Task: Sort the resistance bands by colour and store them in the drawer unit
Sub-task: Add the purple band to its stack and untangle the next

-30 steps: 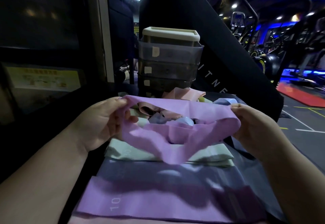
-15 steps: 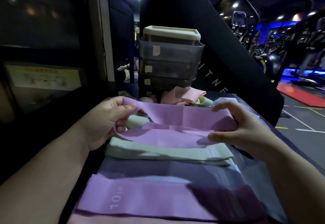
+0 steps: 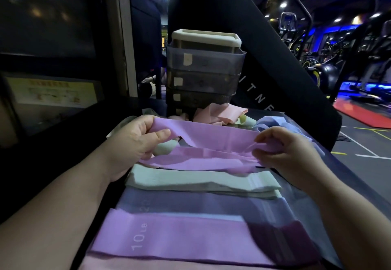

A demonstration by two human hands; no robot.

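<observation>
A purple resistance band [image 3: 211, 140] is stretched between both hands above the table. My left hand [image 3: 135, 142] pinches its left end between thumb and fingers. My right hand [image 3: 283, 153] grips its right end, where the band is bunched. Flat bands lie sorted below it: pale green ones [image 3: 198, 180], a grey-purple one [image 3: 190, 205] and a purple one marked 10 LB [image 3: 173, 238]. Behind the hands sits a loose pile with pink bands [image 3: 224, 113] and a light blue band [image 3: 273, 122]. The grey drawer unit [image 3: 204, 68] stands at the back with its drawers closed.
A large black panel [image 3: 254, 47] rises behind the drawer unit. A dark wall with a yellow notice [image 3: 53, 92] is on the left. Gym machines [image 3: 321, 72] and a red floor mat [image 3: 364, 113] are at the right.
The sagging purple band has been gathered flatter and pulled into a folded strip. My right hand moved inward to the left along it, while my left hand kept its hold.
</observation>
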